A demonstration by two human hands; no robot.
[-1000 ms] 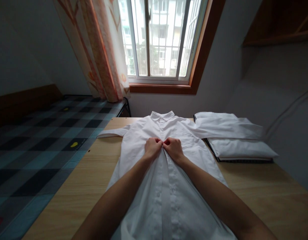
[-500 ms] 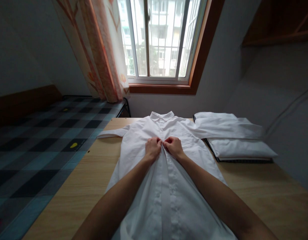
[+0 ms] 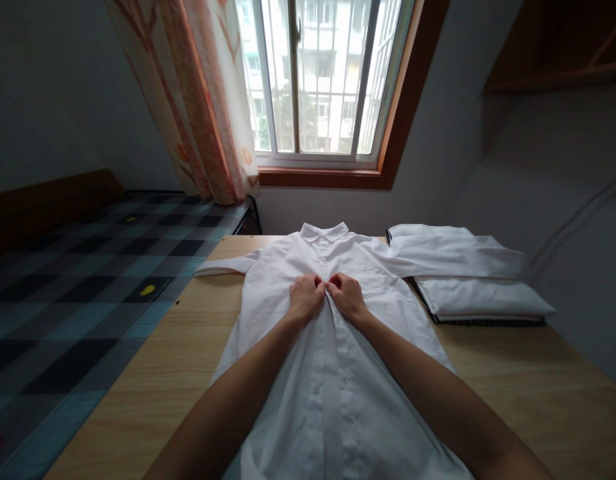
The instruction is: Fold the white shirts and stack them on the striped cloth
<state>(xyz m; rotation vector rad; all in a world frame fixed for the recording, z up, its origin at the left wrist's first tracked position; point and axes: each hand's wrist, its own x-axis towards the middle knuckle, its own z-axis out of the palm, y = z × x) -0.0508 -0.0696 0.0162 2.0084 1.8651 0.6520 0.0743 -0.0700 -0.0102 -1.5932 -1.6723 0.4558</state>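
White shirt (image 3: 333, 373) flat on table (image 3: 138, 380), both hands (image 3: 325, 297) together, pinching its placket

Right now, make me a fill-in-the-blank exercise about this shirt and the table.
The left hand and right hand both pinch the button strip of a ____ shirt.
The shirt lies spread on a ____ table.
The stack of folded clothes sits on the person's ____ side.
Missing words: white; wooden; right.

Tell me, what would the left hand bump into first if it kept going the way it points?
Most likely the right hand: the left hand angles inward and their fingertips nearly meet over the white shirt. Depth is unclear.
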